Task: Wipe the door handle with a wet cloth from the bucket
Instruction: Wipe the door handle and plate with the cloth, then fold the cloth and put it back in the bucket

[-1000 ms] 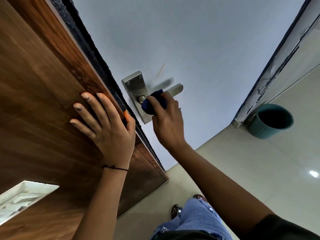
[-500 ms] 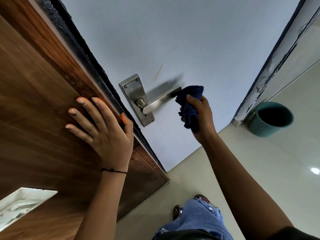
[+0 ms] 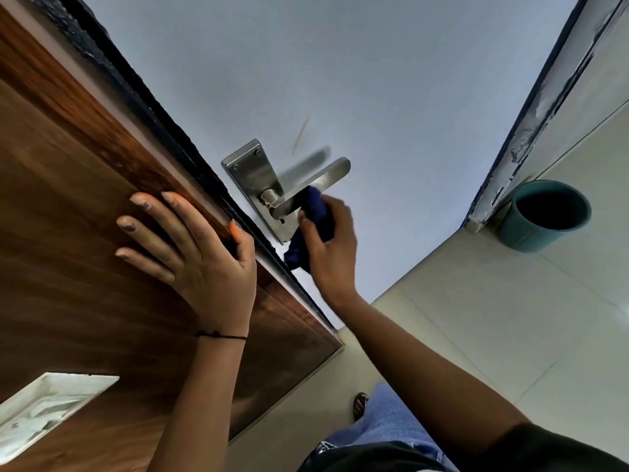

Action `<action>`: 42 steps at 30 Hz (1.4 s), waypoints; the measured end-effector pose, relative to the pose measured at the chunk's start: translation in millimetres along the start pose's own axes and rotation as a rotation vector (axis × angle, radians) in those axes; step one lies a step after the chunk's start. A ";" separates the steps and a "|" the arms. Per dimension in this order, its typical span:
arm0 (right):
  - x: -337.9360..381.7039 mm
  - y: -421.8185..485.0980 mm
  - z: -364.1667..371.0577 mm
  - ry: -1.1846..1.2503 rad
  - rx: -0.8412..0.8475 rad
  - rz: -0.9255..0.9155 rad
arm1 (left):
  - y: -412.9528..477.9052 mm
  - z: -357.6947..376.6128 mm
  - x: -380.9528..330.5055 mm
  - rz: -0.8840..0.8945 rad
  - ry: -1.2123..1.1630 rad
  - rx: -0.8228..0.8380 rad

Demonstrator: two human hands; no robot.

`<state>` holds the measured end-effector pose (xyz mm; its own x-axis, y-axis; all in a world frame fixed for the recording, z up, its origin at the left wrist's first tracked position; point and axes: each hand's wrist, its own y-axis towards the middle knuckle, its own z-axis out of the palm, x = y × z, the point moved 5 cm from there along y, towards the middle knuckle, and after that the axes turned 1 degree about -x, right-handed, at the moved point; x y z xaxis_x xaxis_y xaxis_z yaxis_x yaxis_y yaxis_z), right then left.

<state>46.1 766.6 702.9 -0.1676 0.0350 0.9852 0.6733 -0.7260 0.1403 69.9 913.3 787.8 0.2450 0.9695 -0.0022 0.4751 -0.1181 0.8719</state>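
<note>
A steel lever door handle on its steel backplate sticks out from the pale grey door face. My right hand grips a dark blue cloth and presses it against the underside of the lever near its pivot. Part of the cloth hangs below my fingers beside the backplate's lower end. My left hand lies flat with fingers spread on the brown wooden door face, thumb hooked over the door's dark edge. A teal bucket stands on the floor to the right.
The bucket sits against a worn door frame on pale floor tiles. A white recessed plate is set in the wooden face at lower left. My jeans leg and a sandalled foot are below.
My right hand has moved the cloth from the lever's free tip back left and down to the underside near the pivot. The left hand stays flat on the wood.
</note>
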 end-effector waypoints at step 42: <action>27.5 124.6 -535.9 0.130 -0.267 0.547 | -111.9 -37.8 -540.0 -0.021 -1.373 1.141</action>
<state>-260.6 309.0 694.9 0.0527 -0.4623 0.8851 0.4864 -0.7623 -0.4271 -147.6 411.2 709.9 0.4081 0.1864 -0.8937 0.6335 -0.7627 0.1302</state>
